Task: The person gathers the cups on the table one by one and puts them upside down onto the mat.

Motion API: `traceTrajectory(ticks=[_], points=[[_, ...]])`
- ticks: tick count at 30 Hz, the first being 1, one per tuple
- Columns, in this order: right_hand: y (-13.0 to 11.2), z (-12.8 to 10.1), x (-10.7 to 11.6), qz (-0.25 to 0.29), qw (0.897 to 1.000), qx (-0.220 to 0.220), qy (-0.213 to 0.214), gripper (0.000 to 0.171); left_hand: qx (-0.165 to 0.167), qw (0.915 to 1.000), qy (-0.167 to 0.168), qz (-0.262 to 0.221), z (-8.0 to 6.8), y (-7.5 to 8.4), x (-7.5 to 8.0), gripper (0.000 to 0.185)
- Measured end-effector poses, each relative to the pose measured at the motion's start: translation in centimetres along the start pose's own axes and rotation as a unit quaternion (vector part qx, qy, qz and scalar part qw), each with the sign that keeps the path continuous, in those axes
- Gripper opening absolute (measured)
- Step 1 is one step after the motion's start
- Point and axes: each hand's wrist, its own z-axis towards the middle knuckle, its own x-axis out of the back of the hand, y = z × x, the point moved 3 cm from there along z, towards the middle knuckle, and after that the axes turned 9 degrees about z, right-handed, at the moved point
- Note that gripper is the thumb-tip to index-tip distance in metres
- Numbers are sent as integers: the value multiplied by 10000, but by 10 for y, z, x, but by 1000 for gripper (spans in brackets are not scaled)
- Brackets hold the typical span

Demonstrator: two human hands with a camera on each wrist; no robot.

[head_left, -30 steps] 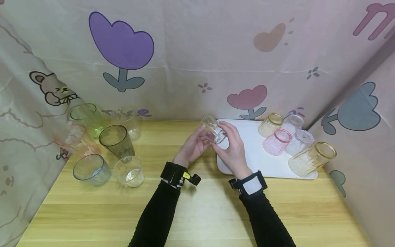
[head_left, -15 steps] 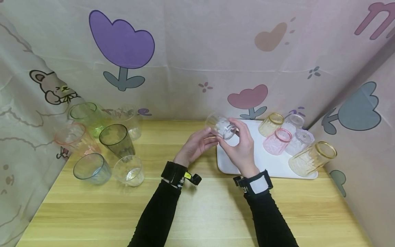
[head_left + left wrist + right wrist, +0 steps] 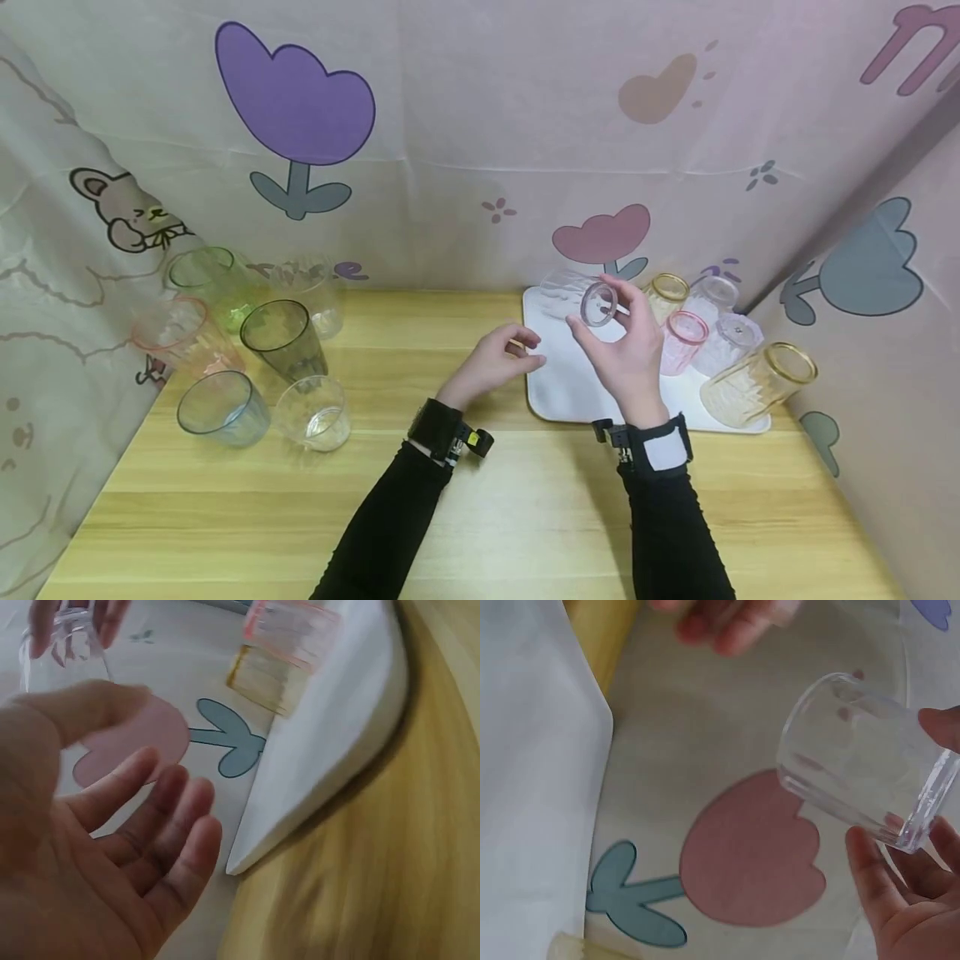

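Tulip-printed cloth backs a wooden table with a white tray (image 3: 570, 400) at three o'clock. Above the tray's near-left part, the right hand (image 3: 626, 354) pinches a clear glass (image 3: 577, 298) by its base end — the glass lies tipped on its side, long axis running toward ten o'clock, mouth away from the palm. The left hand (image 3: 495, 367) hovers just at eight o'clock of it, fingers relaxed and apart, holding nothing.
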Motion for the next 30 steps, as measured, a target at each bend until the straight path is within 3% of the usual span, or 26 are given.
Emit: traceTrajectory(ticks=[5,13,19,27,30], points=[[2,4,15,-605,9972,-405,-193,65,-257,9918,-211,1235,-1,3,-8,32],[10,9,40,-1235,9827,-1183,-709,60,-509,9630,-952,2468,-6,8,-22,23],[22,9,60,-1650,9666,-1557,-1195,60,-637,9520,-1306,2695,-9,6,-32,16],[38,4,82,-1929,9377,-2031,-2056,60,-587,9499,-1597,2620,-10,6,-36,11],[44,1,87,-2067,9204,-2234,-2455,59,-602,9492,-1665,2603,-11,7,-37,10]])
